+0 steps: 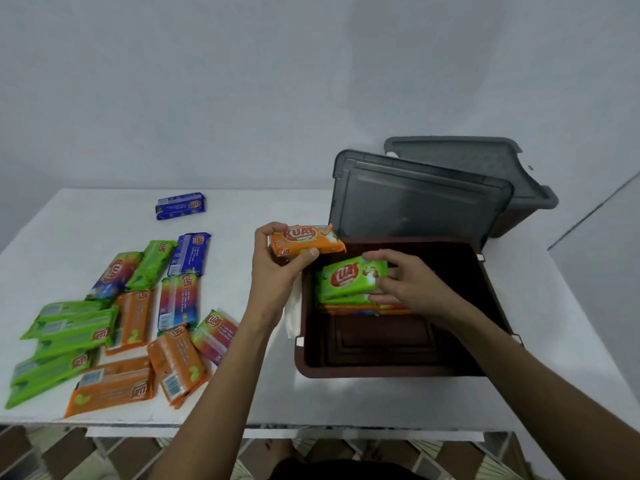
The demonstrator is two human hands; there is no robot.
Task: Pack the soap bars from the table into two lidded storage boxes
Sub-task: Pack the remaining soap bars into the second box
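Note:
My left hand [277, 265] holds an orange soap bar [306, 240] just above the near-left corner of the open brown storage box [304, 362]. Inside that box, my right hand [408, 282] grips a green soap bar [349, 278] lying on top of other bars stacked at the box's far side. Its grey lid [415, 199] leans upright behind it. A second grey lidded box [485, 161] stands further back on the right. Several loose soap bars, green [72, 327], orange [110, 386] and blue [180, 205], lie spread over the left half of the white table [263, 393].
A grey wall rises behind the table. The table's front edge runs close below my forearms, with patterned floor showing beneath. A white scrap of paper [292, 313] lies by the brown box's left wall.

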